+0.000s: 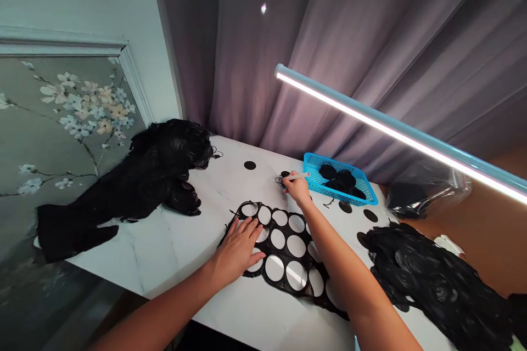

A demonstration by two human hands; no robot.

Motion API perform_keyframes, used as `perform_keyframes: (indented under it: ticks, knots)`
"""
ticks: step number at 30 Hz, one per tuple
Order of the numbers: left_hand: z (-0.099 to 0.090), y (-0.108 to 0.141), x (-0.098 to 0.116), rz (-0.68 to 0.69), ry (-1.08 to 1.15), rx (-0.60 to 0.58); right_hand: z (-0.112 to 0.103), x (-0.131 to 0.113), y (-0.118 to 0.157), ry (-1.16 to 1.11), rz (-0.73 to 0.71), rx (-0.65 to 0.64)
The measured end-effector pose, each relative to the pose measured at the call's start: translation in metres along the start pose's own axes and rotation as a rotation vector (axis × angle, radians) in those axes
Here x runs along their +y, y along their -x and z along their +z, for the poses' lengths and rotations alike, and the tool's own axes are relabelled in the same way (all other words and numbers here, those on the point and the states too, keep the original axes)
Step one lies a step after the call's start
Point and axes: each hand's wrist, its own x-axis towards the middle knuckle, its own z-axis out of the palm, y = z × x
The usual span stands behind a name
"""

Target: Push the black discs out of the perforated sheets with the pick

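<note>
A black sheet with rows of round holes (287,252) lies on the white table, white showing through the holes. My left hand (239,247) rests on its left end, palm down with the fingers spread. Beyond the sheet, my right hand (297,186) is closed round a pale, slim pen-like tool (302,175). Thin black scraps (279,180) and a small black disc (285,174) lie beside the right fingers. The tool's lower end is hidden by the hand.
A blue basket (373,197) holding black pieces stands at the back. Black discs (250,165) lie scattered on the table (160,252). Black material is heaped at left (135,175) and right (436,279). A lit tube lamp (395,126) hangs above the table.
</note>
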Motion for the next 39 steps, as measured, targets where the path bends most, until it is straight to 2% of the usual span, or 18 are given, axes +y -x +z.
perform_keyframes:
  ticks: [5,8,10,12,15,21,30,39]
  knots:
    - [-0.001,0.007,-0.012,-0.103,-0.046,0.077,0.024,-0.023,0.033,-0.142,-0.061,-0.274]
    - [0.0,0.01,-0.016,-0.138,-0.055,0.082,0.03,-0.038,0.055,-0.162,-0.142,-0.415]
    - [0.001,0.011,-0.017,-0.148,-0.05,0.091,0.03,-0.047,0.065,-0.127,-0.228,-0.449]
    - [0.002,0.01,-0.017,-0.157,-0.043,0.104,0.029,-0.053,0.07,-0.084,-0.276,-0.427]
    - [0.004,0.009,-0.017,-0.164,-0.037,0.123,0.029,-0.058,0.072,-0.115,-0.243,-0.423]
    - [0.009,0.012,-0.021,-0.159,-0.023,0.129,0.037,-0.054,0.082,-0.199,-0.197,-0.629]
    - [0.009,0.012,-0.021,-0.167,-0.026,0.105,0.042,-0.039,0.085,-0.15,-0.181,-0.637]
    - [0.009,0.012,-0.022,-0.167,-0.012,0.089,0.047,-0.044,0.089,0.049,-0.345,-0.55]
